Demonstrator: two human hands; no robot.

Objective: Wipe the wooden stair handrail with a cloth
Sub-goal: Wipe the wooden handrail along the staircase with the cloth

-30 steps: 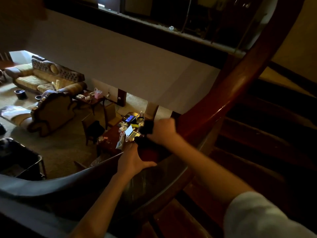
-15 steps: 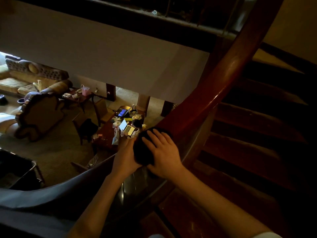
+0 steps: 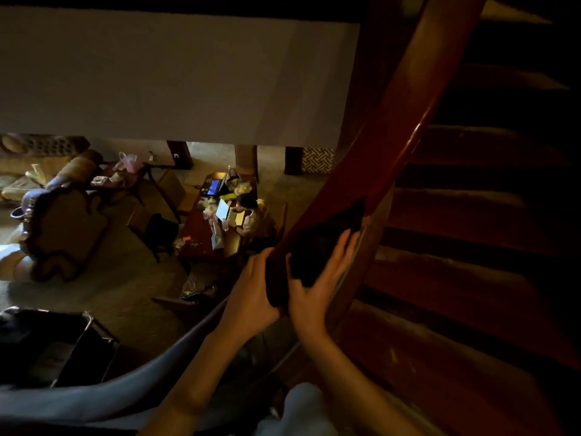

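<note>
The reddish wooden handrail (image 3: 396,121) curves from the top right down to the middle of the view. A dark cloth (image 3: 323,243) is draped over it, one corner sticking up along the rail. My right hand (image 3: 314,284) presses the cloth against the rail's right side, thumb on top and fingers stretched out. My left hand (image 3: 251,297) lies flat against the rail's left side just below the cloth. In the dim light I cannot tell whether it touches the cloth.
Dark wooden stair steps (image 3: 471,247) fall away on the right. Left of the rail is an open drop to a lower room with sofas (image 3: 63,228), a cluttered table with laptops (image 3: 217,209) and a person sitting at it. A grey wall (image 3: 176,77) spans the top.
My right hand has turned from lying flat on top of the cloth to the rail's right side, and the cloth now spreads further up the rail. The view has tilted downward.
</note>
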